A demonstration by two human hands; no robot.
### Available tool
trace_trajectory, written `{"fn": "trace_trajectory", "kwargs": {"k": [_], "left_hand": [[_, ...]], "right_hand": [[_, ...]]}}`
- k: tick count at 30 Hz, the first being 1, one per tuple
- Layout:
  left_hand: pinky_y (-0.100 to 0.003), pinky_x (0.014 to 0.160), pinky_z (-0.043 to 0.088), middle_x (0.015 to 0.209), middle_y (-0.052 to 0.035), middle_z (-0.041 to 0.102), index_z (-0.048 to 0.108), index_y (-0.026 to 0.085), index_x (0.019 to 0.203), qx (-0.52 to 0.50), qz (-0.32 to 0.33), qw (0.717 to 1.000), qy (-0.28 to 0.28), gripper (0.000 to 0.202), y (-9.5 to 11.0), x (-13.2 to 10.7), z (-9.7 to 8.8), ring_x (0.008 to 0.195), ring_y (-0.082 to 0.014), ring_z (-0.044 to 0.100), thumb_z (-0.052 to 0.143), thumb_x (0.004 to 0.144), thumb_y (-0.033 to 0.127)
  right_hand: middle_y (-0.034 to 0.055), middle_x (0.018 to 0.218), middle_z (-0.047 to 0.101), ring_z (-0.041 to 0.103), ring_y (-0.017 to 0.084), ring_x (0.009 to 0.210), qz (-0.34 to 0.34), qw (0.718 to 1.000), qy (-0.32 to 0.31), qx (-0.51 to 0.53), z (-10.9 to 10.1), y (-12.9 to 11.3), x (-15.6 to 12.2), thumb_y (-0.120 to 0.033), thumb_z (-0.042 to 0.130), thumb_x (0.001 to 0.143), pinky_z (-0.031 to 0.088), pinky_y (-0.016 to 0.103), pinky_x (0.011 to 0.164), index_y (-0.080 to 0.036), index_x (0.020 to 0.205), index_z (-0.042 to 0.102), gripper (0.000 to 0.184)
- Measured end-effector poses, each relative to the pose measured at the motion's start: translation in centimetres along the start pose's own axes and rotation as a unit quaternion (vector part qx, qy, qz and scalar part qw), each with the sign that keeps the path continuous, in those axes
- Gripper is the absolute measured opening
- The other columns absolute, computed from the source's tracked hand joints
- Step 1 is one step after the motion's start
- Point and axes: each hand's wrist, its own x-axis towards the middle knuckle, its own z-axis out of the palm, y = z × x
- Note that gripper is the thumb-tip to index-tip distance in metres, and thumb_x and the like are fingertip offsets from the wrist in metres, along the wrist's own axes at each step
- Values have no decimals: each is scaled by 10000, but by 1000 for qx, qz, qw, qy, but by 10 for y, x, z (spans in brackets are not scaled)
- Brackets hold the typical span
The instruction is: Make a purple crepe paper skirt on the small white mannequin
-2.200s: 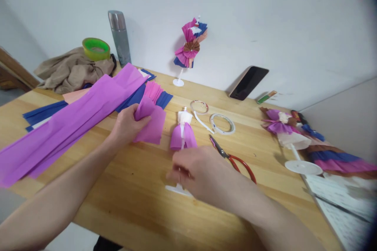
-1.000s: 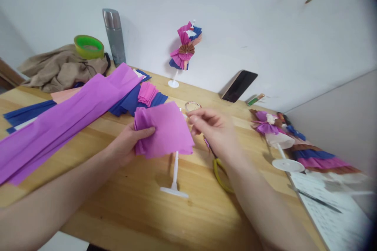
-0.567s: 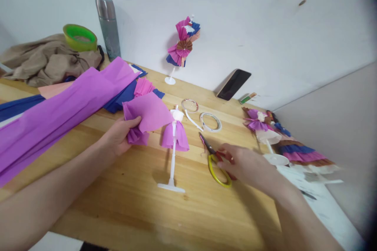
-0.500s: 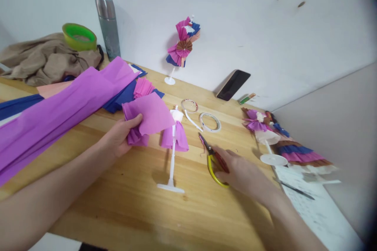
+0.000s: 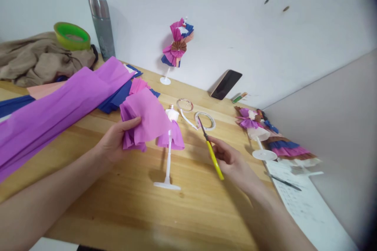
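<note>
A folded piece of purple crepe paper (image 5: 145, 115) is pinched between the thumb and fingers of my left hand (image 5: 119, 137). My right hand (image 5: 232, 160) grips yellow-handled scissors (image 5: 215, 159), turned edge-on with the blades pointing away from me. Between my hands stands a small white mannequin stand (image 5: 168, 157), wearing a purple paper skirt (image 5: 173, 137) and a white top. The paper's right edge overlaps the mannequin in view; whether they touch I cannot tell. Beyond the scissor tips lie two tape rolls, the nearer roll (image 5: 210, 120) partly behind the blades.
Long purple crepe paper (image 5: 67, 98) lies at left, near brown cloth (image 5: 38, 57), green tape (image 5: 72, 37) and a flask (image 5: 101, 27). A dressed mannequin (image 5: 178, 45) and a phone (image 5: 226, 84) stand at the wall. More paper dresses (image 5: 290, 149) and a pen (image 5: 285, 182) are at right.
The scissors have been lifted and turned edge-on, with their tips now over the nearer tape roll. The purple piece in my left hand has tilted downward. The whole view has shifted slightly.
</note>
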Motion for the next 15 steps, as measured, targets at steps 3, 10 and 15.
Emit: {"fn": "trace_trajectory", "kwargs": {"k": [3, 10, 15], "left_hand": [[-298, 369, 500, 606, -51, 679, 679, 131, 840, 2, 13, 1000, -11, 112, 0, -8, 4, 399, -188, 592, 587, 810, 186], [-314, 797, 588, 1055, -121, 742, 699, 147, 871, -61, -29, 990, -128, 142, -6, -12, 4, 980, -260, 711, 584, 808, 200], [-307, 580, 579, 770, -132, 735, 708, 104, 870, -14, -63, 994, -89, 180, -2, -3, -4, 685, -252, 722, 644, 739, 209]], "right_hand": [[-2, 758, 594, 561, 146, 671, -28, 999, -27, 32, 12, -12, -3, -224, 676, 676, 491, 268, 631, -217, 1194, 652, 519], [-19, 700, 550, 466, 119, 574, -90, 988, -116, -46, 43, -39, -5, -110, 550, 675, 427, 236, 527, -210, 1300, 609, 635], [2, 730, 613, 462, 115, 550, -120, 982, -110, -96, 43, -43, 2, -98, 541, 674, 417, 247, 514, -196, 1275, 640, 617]]}}
